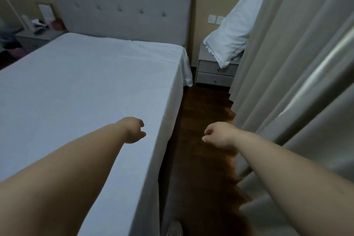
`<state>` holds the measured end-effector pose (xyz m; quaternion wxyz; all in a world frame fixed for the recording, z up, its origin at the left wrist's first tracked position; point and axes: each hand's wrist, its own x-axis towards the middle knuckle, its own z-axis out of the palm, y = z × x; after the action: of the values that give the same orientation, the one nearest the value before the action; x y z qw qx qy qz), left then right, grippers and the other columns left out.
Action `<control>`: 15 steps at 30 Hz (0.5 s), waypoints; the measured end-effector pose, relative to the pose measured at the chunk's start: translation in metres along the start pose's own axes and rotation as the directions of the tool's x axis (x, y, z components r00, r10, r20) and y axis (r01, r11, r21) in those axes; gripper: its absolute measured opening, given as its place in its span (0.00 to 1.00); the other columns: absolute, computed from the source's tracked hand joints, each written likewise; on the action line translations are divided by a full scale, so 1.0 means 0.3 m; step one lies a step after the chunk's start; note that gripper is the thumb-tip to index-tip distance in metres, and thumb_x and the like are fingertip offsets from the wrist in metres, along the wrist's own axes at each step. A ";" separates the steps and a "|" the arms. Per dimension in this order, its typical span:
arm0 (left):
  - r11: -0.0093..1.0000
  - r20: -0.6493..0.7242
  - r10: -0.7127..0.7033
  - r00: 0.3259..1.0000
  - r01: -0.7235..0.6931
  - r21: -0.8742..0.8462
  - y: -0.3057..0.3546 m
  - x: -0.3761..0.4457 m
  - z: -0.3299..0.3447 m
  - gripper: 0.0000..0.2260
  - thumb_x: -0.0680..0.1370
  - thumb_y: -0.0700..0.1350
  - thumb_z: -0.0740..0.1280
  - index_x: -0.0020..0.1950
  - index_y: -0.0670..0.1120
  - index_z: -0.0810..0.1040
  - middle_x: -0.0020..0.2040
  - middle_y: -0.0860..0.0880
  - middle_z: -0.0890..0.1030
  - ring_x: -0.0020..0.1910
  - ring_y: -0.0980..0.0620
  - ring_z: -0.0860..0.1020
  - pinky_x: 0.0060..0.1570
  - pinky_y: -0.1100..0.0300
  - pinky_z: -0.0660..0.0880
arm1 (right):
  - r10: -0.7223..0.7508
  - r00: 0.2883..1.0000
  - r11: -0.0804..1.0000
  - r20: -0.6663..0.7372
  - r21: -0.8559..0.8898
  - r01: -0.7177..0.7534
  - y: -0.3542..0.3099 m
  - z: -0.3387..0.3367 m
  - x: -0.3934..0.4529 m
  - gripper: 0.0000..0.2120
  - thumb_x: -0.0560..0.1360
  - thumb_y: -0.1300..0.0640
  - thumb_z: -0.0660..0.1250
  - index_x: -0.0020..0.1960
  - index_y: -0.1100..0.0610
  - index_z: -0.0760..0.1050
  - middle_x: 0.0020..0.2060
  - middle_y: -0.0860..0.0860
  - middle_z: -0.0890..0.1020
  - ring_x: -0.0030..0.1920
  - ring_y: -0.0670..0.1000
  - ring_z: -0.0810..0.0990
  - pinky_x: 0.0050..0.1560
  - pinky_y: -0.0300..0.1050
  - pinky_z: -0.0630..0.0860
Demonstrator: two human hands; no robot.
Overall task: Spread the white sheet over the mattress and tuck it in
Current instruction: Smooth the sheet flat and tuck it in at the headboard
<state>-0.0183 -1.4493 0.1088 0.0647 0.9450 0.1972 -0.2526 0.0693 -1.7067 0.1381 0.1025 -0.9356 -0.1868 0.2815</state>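
- Sheet [86, 82] lies flat over the mattress; its right edge hangs loose near the headboard [118, 5].
- Left hand [134, 130] above the bed edge, right hand [218, 137] over the floor [201, 105]: fingers loosely curled, holding nothing.
- Judgement: tuck next; lift the mattress edge, push the overhang under, pull taut.
- Pillow [235, 30] sits on the nightstand.

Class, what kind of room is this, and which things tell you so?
Most likely a bedroom: a bed with a padded headboard, a white sheet over the mattress, and a nightstand bearing a pillow.
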 end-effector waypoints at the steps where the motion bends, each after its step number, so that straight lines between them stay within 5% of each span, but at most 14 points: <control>1: 0.999 -0.012 -0.008 1.000 0.008 -0.032 0.001 0.083 -0.049 0.23 0.81 0.54 0.58 0.75 0.49 0.62 0.72 0.48 0.69 0.71 0.46 0.67 0.69 0.54 0.65 | 0.011 1.000 1.000 0.000 -0.017 -0.011 0.005 -0.076 0.085 0.17 0.78 0.48 0.63 0.64 0.53 0.74 0.61 0.50 0.78 0.60 0.51 0.77 0.58 0.45 0.74; 9: 0.998 -0.038 -0.035 0.999 0.034 -0.047 0.073 0.603 -0.454 0.24 0.81 0.53 0.57 0.76 0.49 0.60 0.72 0.48 0.69 0.71 0.46 0.67 0.69 0.54 0.66 | -0.002 0.995 1.000 -0.096 0.008 0.003 0.006 -0.519 0.641 0.16 0.80 0.51 0.60 0.66 0.54 0.73 0.61 0.52 0.77 0.60 0.52 0.76 0.55 0.43 0.72; 15: 0.998 -0.054 -0.028 0.998 0.025 -0.056 0.178 0.998 -0.678 0.24 0.81 0.53 0.57 0.76 0.49 0.60 0.72 0.47 0.69 0.70 0.45 0.67 0.68 0.54 0.66 | -0.059 0.998 0.997 -0.024 -0.048 0.058 0.031 -0.782 1.095 0.16 0.79 0.50 0.62 0.64 0.54 0.75 0.61 0.52 0.77 0.62 0.53 0.75 0.59 0.44 0.71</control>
<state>0.3332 -1.3512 0.1352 0.0819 0.9468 0.2182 -0.2220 0.4581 -1.6018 0.1672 0.0910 -0.9354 -0.2195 0.2620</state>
